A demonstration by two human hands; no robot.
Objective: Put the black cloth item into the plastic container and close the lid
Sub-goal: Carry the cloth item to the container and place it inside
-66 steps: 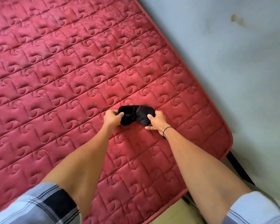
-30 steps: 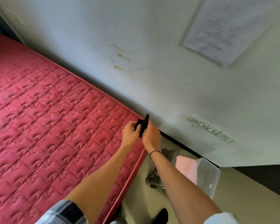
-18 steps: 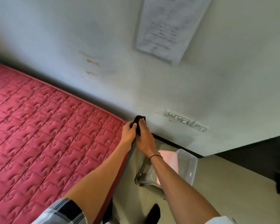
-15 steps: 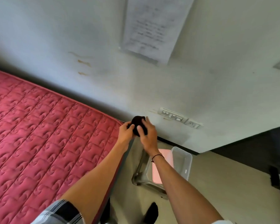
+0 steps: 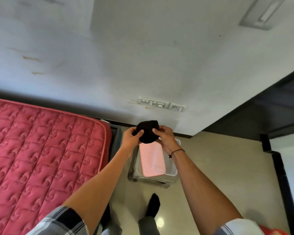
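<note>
Soft black cloth item (image 5: 147,132), bunched into a rounded wad, pinched between left hand (image 5: 131,138) and right hand (image 5: 165,136), thumbs pressed on its near face. Held in the air above the far end of clear plastic container (image 5: 172,168), glossy pink lid (image 5: 152,161) lying on it. Quilted red mattress (image 5: 41,158) at left.

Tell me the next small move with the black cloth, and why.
Probably lower the black cloth toward the open right side of the clear plastic container. Both the left hand and the right hand hold it bunched above the container, and the pink lid lies across the left part of the opening, so it may need shifting aside first.
</note>
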